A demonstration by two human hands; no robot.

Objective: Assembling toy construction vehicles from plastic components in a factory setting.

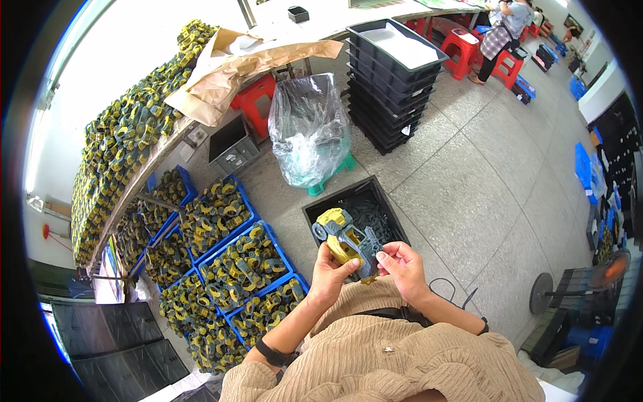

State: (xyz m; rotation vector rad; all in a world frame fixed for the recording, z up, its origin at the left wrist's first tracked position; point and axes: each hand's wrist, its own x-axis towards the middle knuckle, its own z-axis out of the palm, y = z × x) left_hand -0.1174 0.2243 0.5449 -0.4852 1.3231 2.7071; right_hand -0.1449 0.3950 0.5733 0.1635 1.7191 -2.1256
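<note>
In front of my body is a yellow and blue-grey toy vehicle (pixel 345 242), tilted, with a grey wheel at its upper left. My left hand (pixel 328 273) is wrapped around its lower left side, the thumb pressed on the yellow body. At the right side of the toy, my right hand (pixel 403 269) pinches a grey slotted plastic part (pixel 370 242). Whether that part is joined to the body I cannot tell. Just beyond the toy, a black bin (pixel 395 218) on the floor contains loose dark grey plastic pieces (pixel 365 213).
Blue crates (pixel 266 231) full of yellow and grey toy vehicles stand at left, below a table heaped with more (pixel 127 127). Ahead are a plastic-lined container (pixel 308 127) on a green stool and stacked black trays (pixel 387 100). A person (pixel 506 33) stands far right.
</note>
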